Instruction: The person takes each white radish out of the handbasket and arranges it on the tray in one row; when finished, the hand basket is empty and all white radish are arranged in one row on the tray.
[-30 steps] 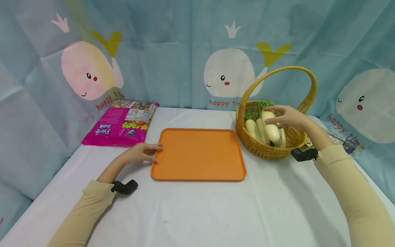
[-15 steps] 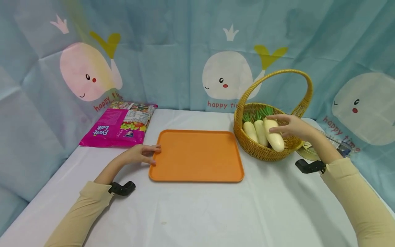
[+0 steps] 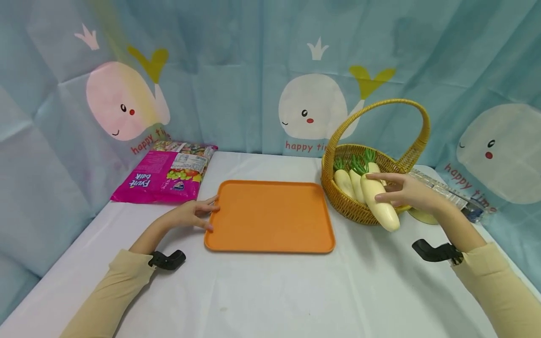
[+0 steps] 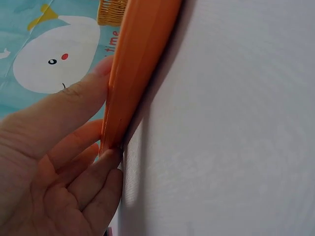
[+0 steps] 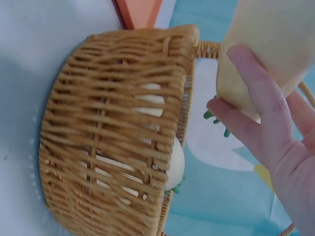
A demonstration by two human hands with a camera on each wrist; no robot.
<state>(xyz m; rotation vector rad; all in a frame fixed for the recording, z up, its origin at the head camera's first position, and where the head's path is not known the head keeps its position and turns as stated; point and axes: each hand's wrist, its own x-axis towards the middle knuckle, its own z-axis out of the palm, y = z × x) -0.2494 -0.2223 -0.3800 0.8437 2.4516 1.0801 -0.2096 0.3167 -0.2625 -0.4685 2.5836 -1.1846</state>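
Note:
My right hand (image 3: 412, 190) pinches a white radish (image 3: 379, 202) with a green top, thumb on one side and fingers on the other. The radish is tilted over the front rim of the wicker basket (image 3: 344, 202), its lower end outside. Other white radishes (image 3: 344, 182) lie in the basket. In the right wrist view, the held radish (image 5: 266, 49) is beside the basket's rim. At the left edge of the orange tray (image 3: 270, 216), my left hand (image 3: 188, 216) rests its relaxed fingers on the rim. The left wrist view shows the thumb (image 4: 83, 96) touching that rim.
A pink packaged bag (image 3: 162, 173) lies behind the left hand. Clear plastic packaging (image 3: 448, 192) lies right of the basket, partly behind my right arm. The basket's tall handle (image 3: 382, 101) arches above it. A printed blue curtain (image 3: 241, 94) hangs behind the white table (image 3: 270, 295).
My right hand has drawn the radish toward the front right, from inside the basket to over its front rim. My left hand has stayed at the tray's left edge.

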